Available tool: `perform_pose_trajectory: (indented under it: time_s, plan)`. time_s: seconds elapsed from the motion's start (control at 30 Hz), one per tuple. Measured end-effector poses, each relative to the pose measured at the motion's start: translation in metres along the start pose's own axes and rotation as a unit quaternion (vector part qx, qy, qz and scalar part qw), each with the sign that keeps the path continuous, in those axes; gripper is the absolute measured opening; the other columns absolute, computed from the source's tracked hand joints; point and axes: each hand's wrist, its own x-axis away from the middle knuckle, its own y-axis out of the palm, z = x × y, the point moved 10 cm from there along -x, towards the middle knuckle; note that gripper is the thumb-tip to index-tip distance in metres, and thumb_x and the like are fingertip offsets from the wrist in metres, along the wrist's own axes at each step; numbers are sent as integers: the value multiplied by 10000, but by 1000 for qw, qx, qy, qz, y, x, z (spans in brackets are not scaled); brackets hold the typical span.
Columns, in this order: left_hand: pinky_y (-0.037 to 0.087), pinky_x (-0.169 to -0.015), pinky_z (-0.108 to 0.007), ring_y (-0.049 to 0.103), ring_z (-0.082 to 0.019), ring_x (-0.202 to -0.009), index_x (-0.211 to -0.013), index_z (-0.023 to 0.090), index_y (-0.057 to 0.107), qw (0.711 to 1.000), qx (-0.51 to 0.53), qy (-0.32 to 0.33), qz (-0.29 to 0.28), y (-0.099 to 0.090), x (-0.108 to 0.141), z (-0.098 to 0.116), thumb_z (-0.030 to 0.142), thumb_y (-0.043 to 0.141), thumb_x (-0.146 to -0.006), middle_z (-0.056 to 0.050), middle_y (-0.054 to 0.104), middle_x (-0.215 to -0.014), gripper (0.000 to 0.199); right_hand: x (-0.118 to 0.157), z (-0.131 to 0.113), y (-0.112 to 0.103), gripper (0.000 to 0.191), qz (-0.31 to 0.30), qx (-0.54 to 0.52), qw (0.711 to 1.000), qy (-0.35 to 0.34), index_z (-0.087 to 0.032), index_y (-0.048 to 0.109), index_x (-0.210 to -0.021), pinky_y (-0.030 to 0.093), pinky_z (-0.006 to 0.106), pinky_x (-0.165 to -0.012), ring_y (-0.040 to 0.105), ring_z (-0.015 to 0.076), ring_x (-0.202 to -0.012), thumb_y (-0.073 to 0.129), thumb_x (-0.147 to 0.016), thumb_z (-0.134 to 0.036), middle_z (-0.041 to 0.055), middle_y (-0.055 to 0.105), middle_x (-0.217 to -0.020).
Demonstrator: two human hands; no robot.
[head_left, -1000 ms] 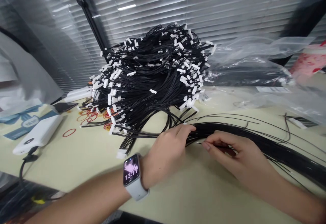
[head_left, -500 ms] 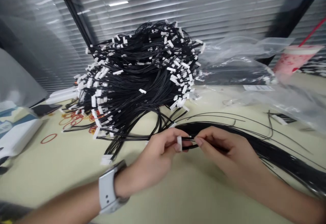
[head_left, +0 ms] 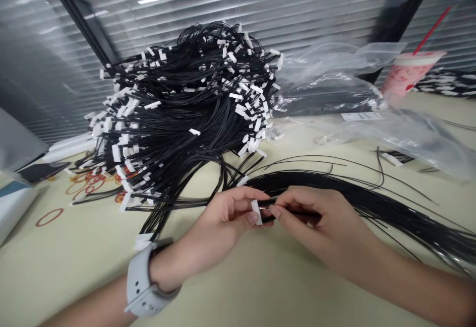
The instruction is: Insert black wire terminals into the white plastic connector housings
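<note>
Since the earlier view, hands have closed together: left hand (head_left: pixel 211 230) pinches a white connector (head_left: pixel 256 212), right hand (head_left: pixel 316 223) pinches a wire end (head_left: pixel 293 212) to it, held clear of the black wire bundle (head_left: pixel 386 208) on the surface (head_left: pixel 63 272).

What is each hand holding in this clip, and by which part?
The left hand pinches a white connector by its body; the right hand pinches a thin black wire close beside it.

The pale cream surface (head_left: pixel 74 277) carried a big heap of black wires (head_left: pixel 178 118) with white connectors, a sweep of black wires (head_left: pixel 390 213) to its right, a clear plastic bag (head_left: pixel 403 141), a pink cup (head_left: pixel 407 76), a dark phone (head_left: pixel 42 170) and red rubber bands (head_left: pixel 89 182).
</note>
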Motion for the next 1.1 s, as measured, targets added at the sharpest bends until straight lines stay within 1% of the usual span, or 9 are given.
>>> perform_pose_trajectory:
  time_s: [0.13,0.3,0.43,0.57,0.67,0.87,1.0,1.1]
  plan:
    - [448,-761,-217,619,-109,-812,-972,141,582,1000,-12,-6,-2,-2,2,-5,34,524,-802,-43,707,-879,210,-1,1,2,164,-6,3,1000,-9,-181,608,-669,306,195,-442,434,79,-508,492,-780,-210,-29,536,-566]
    - [448,-761,-220,625,-108,-791,-967,141,584,1000,-18,-10,-9,-1,2,-5,35,528,-798,-31,700,-851,208,0,-1,2,153,0,10,1000,-27,-179,610,-672,310,195,-442,427,78,-500,495,-771,-198,-29,539,-559]
    - [458,-769,-236,636,-121,-797,-950,145,590,999,-20,-24,1,-1,2,-5,42,551,-785,-26,698,-834,198,-1,-1,3,161,-6,18,999,-38,-177,619,-672,304,196,-440,425,75,-492,501,-777,-211,-26,541,-555]
    - [471,-778,-263,645,-129,-762,-927,152,606,1000,1,-25,2,-2,1,-6,68,585,-767,-13,697,-808,182,-2,3,7,170,-35,10,999,-39,-184,623,-699,297,195,-444,415,69,-482,501,-802,-242,-36,524,-538]
    - [477,-765,-247,645,-116,-748,-928,149,605,1000,-1,-28,2,-3,1,-8,56,581,-766,-7,694,-803,188,-3,7,12,183,-60,8,998,-30,-189,614,-697,289,193,-444,404,63,-473,492,-816,-257,-49,507,-522]
    - [473,-719,-207,636,-94,-723,-914,139,596,999,-28,-33,6,-5,2,-9,4,545,-768,6,679,-745,205,-3,6,15,175,-75,19,996,-51,-197,611,-702,290,184,-456,406,57,-498,486,-818,-239,-55,519,-551]
    - [471,-711,-211,631,-100,-726,-891,133,600,999,-38,-37,4,-5,1,-8,1,549,-762,0,675,-762,191,-2,4,19,173,-100,14,993,-55,-195,611,-692,268,178,-439,371,49,-477,493,-812,-232,-61,498,-533]
    - [474,-723,-215,626,-97,-723,-871,119,599,998,-44,-51,-2,-2,1,-6,-21,542,-756,-7,670,-765,190,-1,2,19,167,-105,10,993,-58,-189,609,-685,250,179,-427,348,46,-464,499,-806,-223,-64,471,-513]
